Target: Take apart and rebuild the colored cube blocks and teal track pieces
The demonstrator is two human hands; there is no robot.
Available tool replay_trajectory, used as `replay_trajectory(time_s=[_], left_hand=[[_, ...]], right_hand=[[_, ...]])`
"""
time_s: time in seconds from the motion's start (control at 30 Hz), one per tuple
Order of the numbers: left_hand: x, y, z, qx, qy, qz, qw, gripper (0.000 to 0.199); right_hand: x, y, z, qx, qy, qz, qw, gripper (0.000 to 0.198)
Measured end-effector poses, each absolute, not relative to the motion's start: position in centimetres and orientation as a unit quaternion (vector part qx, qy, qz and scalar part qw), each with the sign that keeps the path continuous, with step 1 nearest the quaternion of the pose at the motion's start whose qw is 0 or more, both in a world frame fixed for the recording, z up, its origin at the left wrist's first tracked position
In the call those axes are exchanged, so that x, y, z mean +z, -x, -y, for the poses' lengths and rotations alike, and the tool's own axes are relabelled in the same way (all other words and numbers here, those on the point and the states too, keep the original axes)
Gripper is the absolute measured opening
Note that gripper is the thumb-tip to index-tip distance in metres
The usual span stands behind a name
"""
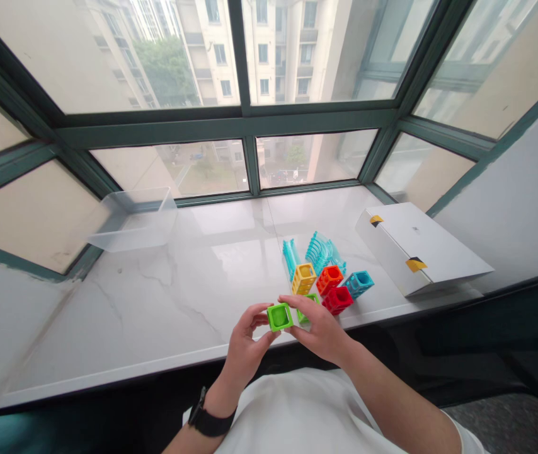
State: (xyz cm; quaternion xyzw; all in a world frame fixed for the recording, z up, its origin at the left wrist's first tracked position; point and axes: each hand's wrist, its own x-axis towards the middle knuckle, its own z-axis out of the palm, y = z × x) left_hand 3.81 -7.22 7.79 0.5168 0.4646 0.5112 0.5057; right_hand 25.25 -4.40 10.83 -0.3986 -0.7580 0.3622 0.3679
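A hollow green toy block (280,317) with a square opening is held up near the front edge of the sill. My left hand (250,340) grips it from the left with thumb and fingers. From the other side my right hand (319,328) closes on the same block. Just behind my right fingers stands another green block (307,307), partly covered. Close by are a yellow block (303,279), an orange block (329,279), a red block (337,301) and a blue block (359,284).
Clear turquoise track pieces, one straight (291,257) and some curved (322,251), lie behind the blocks. A white box (424,246) with yellow-black tabs is at the right. On the left sits a clear plastic bin (131,238). Windows (245,120) border the marble sill (188,284).
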Motion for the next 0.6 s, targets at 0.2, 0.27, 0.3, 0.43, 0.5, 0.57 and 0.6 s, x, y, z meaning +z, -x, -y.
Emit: replay_trajectory(time_s=[0.2,0.27,0.3,0.43,0.5,0.57,0.6], left_hand=[[8.0,-3.9,7.5,0.479,-0.603,-0.452,0.451,0.043],[7.8,-4.0,7.5,0.470,-0.620,-0.441,0.448,0.044],[7.7,-4.1,7.4,0.464,-0.628,-0.436,0.448,0.046],[7.7,-4.6,6.8,0.435,-0.652,-0.428,0.450,0.055],[7.7,-5.1,6.2,0.425,-0.657,-0.436,0.445,0.054],[7.7,-5.6,5.4,0.419,-0.662,-0.449,0.428,0.050],[7.6,-6.0,5.1,0.417,-0.666,-0.456,0.418,0.050]], right_hand=[[11.3,-26.6,4.7,0.359,0.392,0.774,0.345,0.063],[11.5,-27.3,4.8,0.360,0.396,0.777,0.332,0.060],[11.5,-27.7,4.9,0.359,0.400,0.777,0.326,0.058],[11.8,-29.8,5.0,0.335,0.439,0.766,0.330,0.054],[11.9,-31.0,4.8,0.312,0.466,0.752,0.346,0.052],[12.0,-32.2,4.5,0.287,0.493,0.739,0.360,0.049],[12.1,-32.7,4.4,0.273,0.504,0.734,0.366,0.047]])
